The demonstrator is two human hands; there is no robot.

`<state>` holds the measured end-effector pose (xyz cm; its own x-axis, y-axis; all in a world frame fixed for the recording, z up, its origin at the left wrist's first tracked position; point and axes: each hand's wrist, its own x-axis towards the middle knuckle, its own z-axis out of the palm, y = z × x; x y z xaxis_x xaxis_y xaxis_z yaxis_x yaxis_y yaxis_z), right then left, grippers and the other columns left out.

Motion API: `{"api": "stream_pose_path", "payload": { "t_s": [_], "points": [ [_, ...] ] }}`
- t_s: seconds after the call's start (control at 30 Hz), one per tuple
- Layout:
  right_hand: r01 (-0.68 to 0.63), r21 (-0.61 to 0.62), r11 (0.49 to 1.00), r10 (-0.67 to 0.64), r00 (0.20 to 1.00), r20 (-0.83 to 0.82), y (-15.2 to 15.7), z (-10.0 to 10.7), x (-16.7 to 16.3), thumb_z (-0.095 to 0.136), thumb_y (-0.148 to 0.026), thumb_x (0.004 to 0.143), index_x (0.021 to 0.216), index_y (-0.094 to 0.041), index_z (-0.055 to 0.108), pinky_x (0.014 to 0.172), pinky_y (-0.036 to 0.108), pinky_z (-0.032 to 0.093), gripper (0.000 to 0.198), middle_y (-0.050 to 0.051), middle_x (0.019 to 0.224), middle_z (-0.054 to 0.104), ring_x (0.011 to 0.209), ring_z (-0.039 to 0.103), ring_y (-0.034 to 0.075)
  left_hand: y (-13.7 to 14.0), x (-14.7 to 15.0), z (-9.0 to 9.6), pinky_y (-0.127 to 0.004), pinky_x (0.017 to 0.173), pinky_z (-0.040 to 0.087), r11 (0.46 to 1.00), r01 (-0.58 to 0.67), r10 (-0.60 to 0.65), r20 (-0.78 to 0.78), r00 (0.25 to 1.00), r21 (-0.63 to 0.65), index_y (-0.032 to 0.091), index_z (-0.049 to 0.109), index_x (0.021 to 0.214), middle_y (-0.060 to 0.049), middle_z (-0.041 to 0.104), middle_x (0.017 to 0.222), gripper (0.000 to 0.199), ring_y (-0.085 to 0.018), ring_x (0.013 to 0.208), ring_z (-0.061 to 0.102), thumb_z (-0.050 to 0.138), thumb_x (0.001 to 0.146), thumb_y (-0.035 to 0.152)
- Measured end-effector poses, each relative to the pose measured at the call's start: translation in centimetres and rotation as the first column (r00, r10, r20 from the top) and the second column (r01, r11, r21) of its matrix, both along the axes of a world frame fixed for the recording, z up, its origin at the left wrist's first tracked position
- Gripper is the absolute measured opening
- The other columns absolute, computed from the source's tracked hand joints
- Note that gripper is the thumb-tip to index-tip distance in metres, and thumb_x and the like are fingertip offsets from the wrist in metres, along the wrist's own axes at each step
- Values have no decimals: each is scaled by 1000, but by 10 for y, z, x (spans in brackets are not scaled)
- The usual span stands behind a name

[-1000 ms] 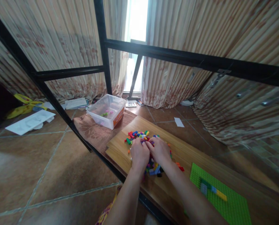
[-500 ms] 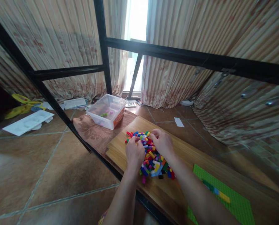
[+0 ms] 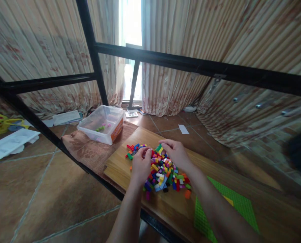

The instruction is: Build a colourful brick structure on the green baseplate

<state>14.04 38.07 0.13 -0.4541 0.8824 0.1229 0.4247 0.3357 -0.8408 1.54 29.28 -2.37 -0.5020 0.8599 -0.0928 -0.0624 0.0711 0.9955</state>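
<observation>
A heap of small multicoloured toy building bricks (image 3: 163,170) lies on a wooden board. My left hand (image 3: 141,166) is at the heap's left side, thumb and fingers pinched together; whatever lies between them is hidden. At the heap's far edge, my right hand (image 3: 177,153) has its fingertips closed on a green brick (image 3: 159,148), with yellow showing beside it. Under my right forearm is a green studded baseplate (image 3: 203,216), partly covered, with a yellow brick (image 3: 228,200) on it.
A clear plastic box (image 3: 100,130) holding a few bricks stands on a brown cloth (image 3: 76,143) beyond the board (image 3: 137,135). Black metal bars (image 3: 165,57) cross in front of the curtains. A white tray (image 3: 11,143) lies on the tiled floor at left.
The view has swung right, so the scene sits further left. Both hands stay over the heap, slightly further apart. More of the green brick shows at my right fingertips.
</observation>
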Motion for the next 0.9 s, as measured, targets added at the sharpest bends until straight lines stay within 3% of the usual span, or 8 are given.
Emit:
{"api": "stream_pose_path", "payload": {
  "t_s": [0.07,0.13,0.2,0.3,0.37,0.57,0.73,0.9],
  "points": [
    [-11,-43,999,8,997,-72,-29,5,24,51,-35,88,102,-19,73,59,25,47,31,1,69,70,61,63,15,-5,13,7,-21,54,46,970,239,-244,125,962,47,15,66,100,-3,66,78,28,-13,63,60,57,86,37],
    [53,-104,993,-64,992,-110,-61,3,49,51,-39,89,102,-21,73,57,25,47,31,0,66,67,59,60,14,-12,28,12,-20,54,46,867,491,-498,192,846,85,15,65,104,-1,64,73,31,-12,61,60,63,82,37],
    [167,-181,969,-200,962,-185,-92,-5,73,54,-44,87,96,-20,73,51,24,44,32,1,67,66,55,58,13,-19,45,12,-21,57,48,739,666,-670,227,707,106,15,65,106,0,65,71,34,-12,61,60,66,80,36],
    [276,-326,904,-373,882,-289,-128,-25,103,62,-47,82,96,-20,71,51,25,47,32,1,74,68,54,58,12,-30,71,3,-21,59,48,561,820,-815,244,525,108,15,64,107,-2,67,77,32,-13,66,61,66,81,33],
    [275,-429,860,-426,850,-310,-143,-36,120,66,-47,79,95,-20,70,56,25,49,32,2,77,69,60,62,14,-36,87,-4,-22,61,47,505,859,-846,250,471,86,16,63,111,-4,68,81,33,-13,68,62,65,81,28],
    [260,-571,779,-491,819,-297,-158,-46,153,70,-50,74,79,-17,69,54,24,48,33,0,65,66,57,60,13,-50,123,-12,-26,68,49,470,882,-880,104,464,37,14,69,109,-6,70,84,29,-16,75,63,61,82,22],
    [254,-590,767,-533,764,-364,-158,-41,174,73,-52,69,70,-17,67,51,24,46,35,-1,57,62,51,55,11,-51,151,-9,-26,60,50,565,824,-795,237,559,-47,15,70,113,-5,71,75,39,-16,65,64,69,76,28],
    [254,-563,787,-548,709,-445,-160,-42,193,74,-51,69,70,-18,68,50,24,43,34,-3,54,58,48,51,10,-50,173,-8,-25,59,51,589,808,-755,344,558,-16,15,72,109,-5,72,73,44,-16,61,65,76,67,29]
  ]
}}
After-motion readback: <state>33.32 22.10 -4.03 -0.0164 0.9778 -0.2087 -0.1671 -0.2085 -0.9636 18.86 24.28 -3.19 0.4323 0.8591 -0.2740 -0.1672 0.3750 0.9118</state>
